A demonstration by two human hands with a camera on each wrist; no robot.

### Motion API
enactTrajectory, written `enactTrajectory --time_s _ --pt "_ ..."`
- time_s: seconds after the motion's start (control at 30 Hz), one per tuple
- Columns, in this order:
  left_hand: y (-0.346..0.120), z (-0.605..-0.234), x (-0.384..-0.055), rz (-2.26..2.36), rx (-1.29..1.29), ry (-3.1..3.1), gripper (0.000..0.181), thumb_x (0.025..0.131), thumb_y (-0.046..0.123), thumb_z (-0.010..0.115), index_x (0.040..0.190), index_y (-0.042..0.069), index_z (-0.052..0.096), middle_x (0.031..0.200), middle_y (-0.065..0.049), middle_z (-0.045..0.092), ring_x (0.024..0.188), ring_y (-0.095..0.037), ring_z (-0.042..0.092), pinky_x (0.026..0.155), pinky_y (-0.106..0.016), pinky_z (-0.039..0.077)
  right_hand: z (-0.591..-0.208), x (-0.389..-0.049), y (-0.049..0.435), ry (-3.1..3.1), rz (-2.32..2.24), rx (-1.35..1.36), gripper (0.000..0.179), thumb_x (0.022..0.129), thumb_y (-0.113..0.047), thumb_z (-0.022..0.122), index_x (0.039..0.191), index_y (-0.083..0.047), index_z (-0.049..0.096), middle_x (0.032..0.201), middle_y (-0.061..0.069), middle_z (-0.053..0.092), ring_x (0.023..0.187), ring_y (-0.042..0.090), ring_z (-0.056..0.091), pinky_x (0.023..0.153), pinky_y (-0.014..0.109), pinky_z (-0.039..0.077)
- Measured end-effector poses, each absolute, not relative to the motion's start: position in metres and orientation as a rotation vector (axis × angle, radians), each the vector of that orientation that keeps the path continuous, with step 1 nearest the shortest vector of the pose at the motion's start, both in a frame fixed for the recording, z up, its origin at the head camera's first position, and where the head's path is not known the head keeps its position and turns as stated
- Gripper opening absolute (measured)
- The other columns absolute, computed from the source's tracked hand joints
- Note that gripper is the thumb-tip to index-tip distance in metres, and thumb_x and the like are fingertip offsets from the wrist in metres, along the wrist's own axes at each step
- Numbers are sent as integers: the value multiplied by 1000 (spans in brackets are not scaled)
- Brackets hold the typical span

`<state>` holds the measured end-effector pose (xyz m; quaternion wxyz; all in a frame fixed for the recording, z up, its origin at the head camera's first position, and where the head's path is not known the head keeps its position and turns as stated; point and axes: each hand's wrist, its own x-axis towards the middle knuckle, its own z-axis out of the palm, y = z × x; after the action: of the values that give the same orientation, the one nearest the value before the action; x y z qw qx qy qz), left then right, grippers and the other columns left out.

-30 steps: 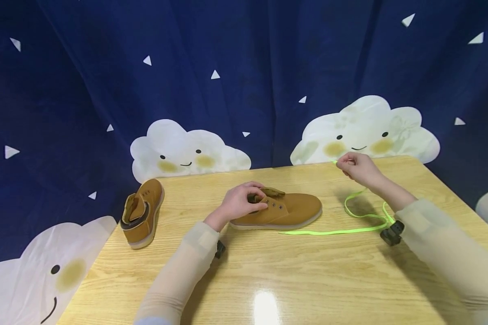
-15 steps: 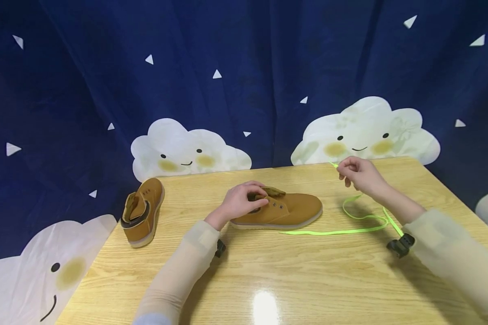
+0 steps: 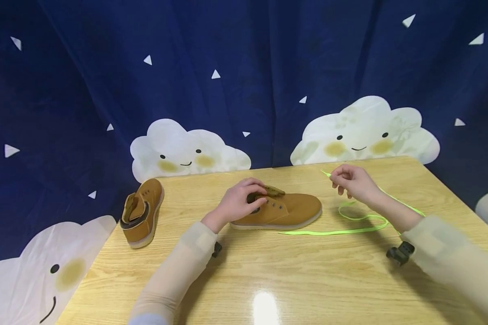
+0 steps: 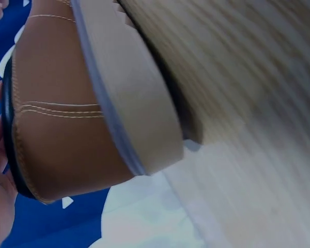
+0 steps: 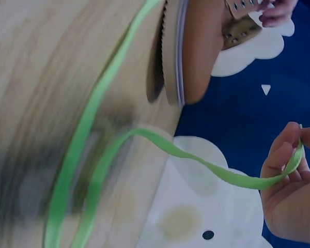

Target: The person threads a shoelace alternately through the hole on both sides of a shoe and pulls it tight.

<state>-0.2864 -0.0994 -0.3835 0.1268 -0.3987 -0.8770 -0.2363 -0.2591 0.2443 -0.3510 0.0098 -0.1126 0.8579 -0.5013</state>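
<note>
A tan low shoe (image 3: pixel 298 210) lies sole down on the table, toe to the right, its lace holes showing and its tongue raised. My left hand (image 3: pixel 240 198) holds it at the opening, thumb on the near eyelet flap; the other fingertips are partly hidden. To the right, above the table, my right hand (image 3: pixel 355 183) pinches a neon green shoelace (image 5: pixel 237 178) close to one end, and the tip sticks out leftward. The rest of the lace loops on the wood, its other end lying in front of the shoe.
A second tan shoe (image 3: pixel 141 234), without a lace, stands at the table's left edge. Behind the wooden table (image 3: pixel 329 280) hangs a dark blue curtain (image 3: pixel 244 54) with clouds and white triangles. A black wrist camera (image 3: pixel 400 253) sits under the right sleeve.
My right hand has moved slightly left and down with the lace, and more of its tip sticks out. The trailing lace now shows beyond the right forearm. My left hand stays at the shoe.
</note>
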Motion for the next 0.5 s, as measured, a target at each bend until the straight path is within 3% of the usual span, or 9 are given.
enactTrajectory --time_s 0.23,0.5 --pt "-90 -382 -287 -889 -1187 -2677 29 92 29 70 112 9 71 89 5 59 75 -11 53 69 -26 46 -362 -253 228 2611 -1581 -403 19 100 -13 54 105 5 55 78 4 59 63 19 57 47 28 41" --pt "-85 -384 -293 -1090 -1082 -2834 26 88 25 75 108 9 74 77 5 61 62 -9 50 61 -23 43 -375 -251 212 2559 -1598 -418 19 99 -10 55 104 8 55 78 10 63 61 20 58 46 26 42"
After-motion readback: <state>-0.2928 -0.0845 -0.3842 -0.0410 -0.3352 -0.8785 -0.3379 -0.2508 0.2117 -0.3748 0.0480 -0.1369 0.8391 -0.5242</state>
